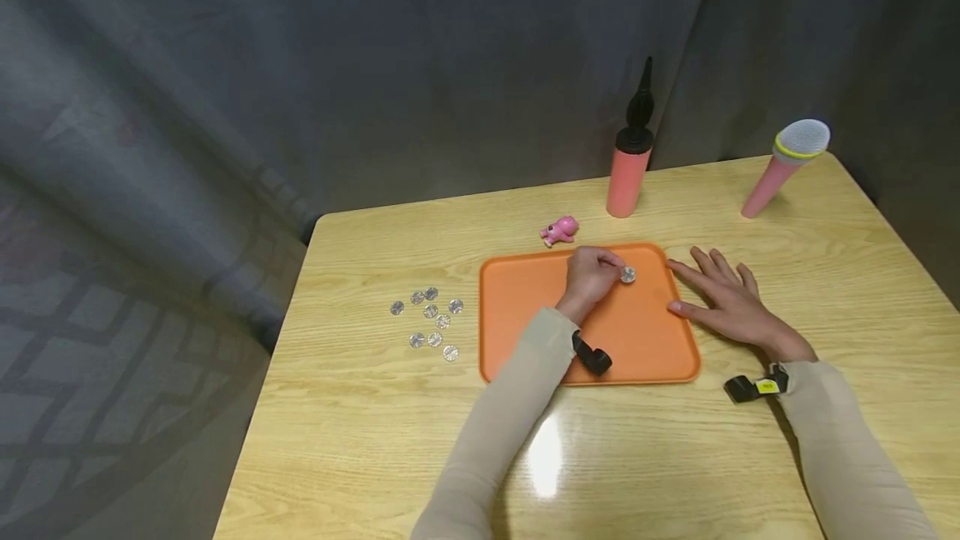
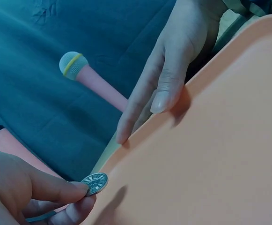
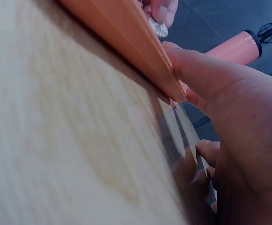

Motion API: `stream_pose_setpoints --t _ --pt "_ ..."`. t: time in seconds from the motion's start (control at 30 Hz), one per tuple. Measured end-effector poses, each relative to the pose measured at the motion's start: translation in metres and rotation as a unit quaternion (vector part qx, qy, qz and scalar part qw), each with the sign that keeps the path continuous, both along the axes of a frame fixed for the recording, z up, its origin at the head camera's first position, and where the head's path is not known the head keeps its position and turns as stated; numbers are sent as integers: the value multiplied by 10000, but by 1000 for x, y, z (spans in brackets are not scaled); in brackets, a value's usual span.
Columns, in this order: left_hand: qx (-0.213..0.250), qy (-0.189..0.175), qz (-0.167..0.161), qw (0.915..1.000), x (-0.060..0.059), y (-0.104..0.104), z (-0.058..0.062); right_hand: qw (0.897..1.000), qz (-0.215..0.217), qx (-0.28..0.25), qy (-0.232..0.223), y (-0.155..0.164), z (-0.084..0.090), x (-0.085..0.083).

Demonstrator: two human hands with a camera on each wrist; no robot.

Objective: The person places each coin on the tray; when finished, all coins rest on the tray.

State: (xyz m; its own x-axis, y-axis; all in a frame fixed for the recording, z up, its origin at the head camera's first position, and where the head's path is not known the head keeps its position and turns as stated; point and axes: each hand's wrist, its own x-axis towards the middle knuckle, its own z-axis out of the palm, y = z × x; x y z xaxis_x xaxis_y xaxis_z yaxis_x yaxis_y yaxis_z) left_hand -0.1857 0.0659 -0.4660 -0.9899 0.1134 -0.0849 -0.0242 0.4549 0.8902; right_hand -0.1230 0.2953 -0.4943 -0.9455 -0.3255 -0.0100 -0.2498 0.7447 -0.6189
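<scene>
Between thumb and fingertips, my left hand (image 1: 590, 277) pinches a silver coin (image 1: 628, 275) over the far right part of an orange tray (image 1: 517, 315). The left wrist view shows the coin (image 2: 96, 183) tilted, its patterned face visible. My right hand (image 1: 723, 298) lies at the tray's right edge with its fingers spread and straight. Its thumb touches the tray rim (image 3: 161, 61) in the right wrist view. Several similar coins (image 1: 431, 312) lie loose on the table, left of the tray.
Behind the tray lies a small pink figurine (image 1: 561, 230). A pink pump with a black top (image 1: 627, 182) stands at the back, and a pink toy microphone (image 1: 772, 182) stands at the far right. A dark curtain (image 1: 450, 73) hangs behind the wooden table (image 1: 345, 440).
</scene>
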Motion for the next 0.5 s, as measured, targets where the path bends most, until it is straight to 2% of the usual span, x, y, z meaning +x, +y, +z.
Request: stream_pose_setpoints --t 0.13,0.23,0.5 --pt "-267 230 32 9994 -2 6 -2 10000 11 -31 -1 0 0 0" --pt "-631 350 55 9974 -3 12 -4 10000 15 -30 1 0 1 0" --pt "-1584 727 108 9846 0 21 -9 10000 19 -20 23 0 0 0"
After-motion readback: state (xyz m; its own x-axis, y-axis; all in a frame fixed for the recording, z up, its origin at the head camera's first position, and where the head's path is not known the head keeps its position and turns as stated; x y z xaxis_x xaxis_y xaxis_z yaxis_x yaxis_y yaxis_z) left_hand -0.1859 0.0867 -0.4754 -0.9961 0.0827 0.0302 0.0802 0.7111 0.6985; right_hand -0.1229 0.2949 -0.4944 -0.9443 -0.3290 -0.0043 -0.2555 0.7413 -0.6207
